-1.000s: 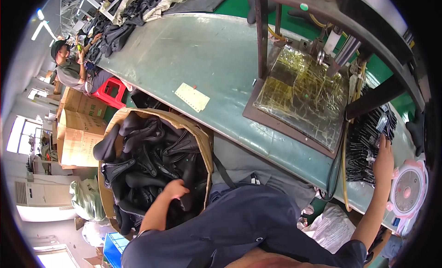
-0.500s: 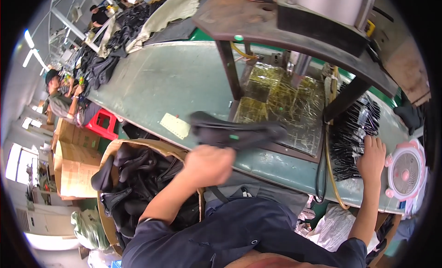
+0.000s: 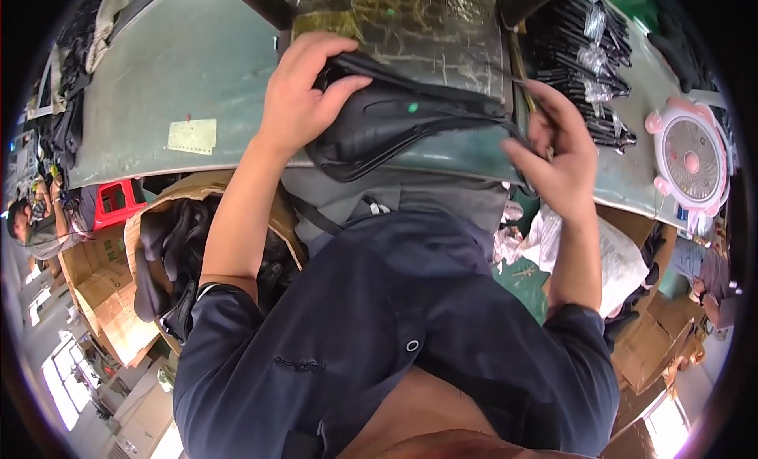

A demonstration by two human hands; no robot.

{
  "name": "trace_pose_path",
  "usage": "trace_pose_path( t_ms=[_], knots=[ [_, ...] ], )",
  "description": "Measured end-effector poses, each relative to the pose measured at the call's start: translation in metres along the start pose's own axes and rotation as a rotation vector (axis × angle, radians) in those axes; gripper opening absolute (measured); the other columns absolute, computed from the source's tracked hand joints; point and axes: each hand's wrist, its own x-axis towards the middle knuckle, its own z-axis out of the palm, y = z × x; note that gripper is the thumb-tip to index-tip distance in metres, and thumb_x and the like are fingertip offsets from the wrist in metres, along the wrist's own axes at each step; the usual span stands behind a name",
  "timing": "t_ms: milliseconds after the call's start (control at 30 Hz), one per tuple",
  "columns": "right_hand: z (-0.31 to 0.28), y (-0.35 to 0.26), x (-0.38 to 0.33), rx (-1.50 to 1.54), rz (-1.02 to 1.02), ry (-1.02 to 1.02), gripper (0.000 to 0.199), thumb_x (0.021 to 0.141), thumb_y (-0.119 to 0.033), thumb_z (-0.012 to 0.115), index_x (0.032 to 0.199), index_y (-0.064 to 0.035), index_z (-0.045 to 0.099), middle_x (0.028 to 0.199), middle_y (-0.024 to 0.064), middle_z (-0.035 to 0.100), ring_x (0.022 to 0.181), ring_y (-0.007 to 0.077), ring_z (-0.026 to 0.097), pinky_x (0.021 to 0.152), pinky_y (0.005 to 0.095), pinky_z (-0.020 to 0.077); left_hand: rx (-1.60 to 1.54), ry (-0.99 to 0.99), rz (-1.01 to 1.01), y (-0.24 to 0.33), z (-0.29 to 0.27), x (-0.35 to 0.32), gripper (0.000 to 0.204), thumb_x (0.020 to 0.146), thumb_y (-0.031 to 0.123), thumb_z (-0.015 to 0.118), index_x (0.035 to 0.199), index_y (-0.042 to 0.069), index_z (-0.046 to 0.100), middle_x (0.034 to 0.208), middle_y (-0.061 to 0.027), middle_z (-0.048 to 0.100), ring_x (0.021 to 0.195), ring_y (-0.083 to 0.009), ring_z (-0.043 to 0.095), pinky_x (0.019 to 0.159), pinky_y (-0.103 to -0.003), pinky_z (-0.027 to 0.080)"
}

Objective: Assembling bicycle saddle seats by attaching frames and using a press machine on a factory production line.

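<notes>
A black bicycle saddle (image 3: pixel 387 123) is tilted over the table's near edge, its hollow underside facing up and a small green dot on it. My left hand (image 3: pixel 304 96) grips the wide end, thumb on the inner side and fingers behind. By the narrow end, my right hand (image 3: pixel 560 151) is curled with thumb and fingers around a thin black bent rod (image 3: pixel 517 133), which partly overlaps the saddle's tip. Whether rod and saddle touch I cannot tell. Bundles of similar thin black rods (image 3: pixel 592 60), wrapped with clear film, lie to the right.
Behind the saddle is a film-covered plate (image 3: pixel 442 33) between dark metal legs (image 3: pixel 529 3). A pink fan (image 3: pixel 691 161) stands at the right, a paper card (image 3: pixel 192 136) lies left. An open carton (image 3: pixel 213 183) of black saddles is beside me; a red stool (image 3: pixel 118 205) stands farther left.
My view has tipped down toward the table edge. The saddle, still in my left hand, now shows its underside. My right hand has come from the rod bundles to the saddle's narrow end with a rod.
</notes>
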Motion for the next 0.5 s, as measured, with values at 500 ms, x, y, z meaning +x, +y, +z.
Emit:
trace_pose_path(
  t_ms=[500],
  knots=[
    [0.083,0.005,0.01,-0.232,-0.294,0.007,0.022,0.091,-0.008,0.082,0.113,-0.0108,0.083,0.072,0.0032,0.058,0.055,0.0205,0.056,0.053,0.034,0.0469,-0.255,0.297,-0.316,0.016,0.042,-0.037,0.032,0.111,0.021,0.064,0.131,-0.003,0.068,0.133,-0.0147,0.068,0.12,-0.0212,0.063,0.107,-0.034,0.047]
  ],
)
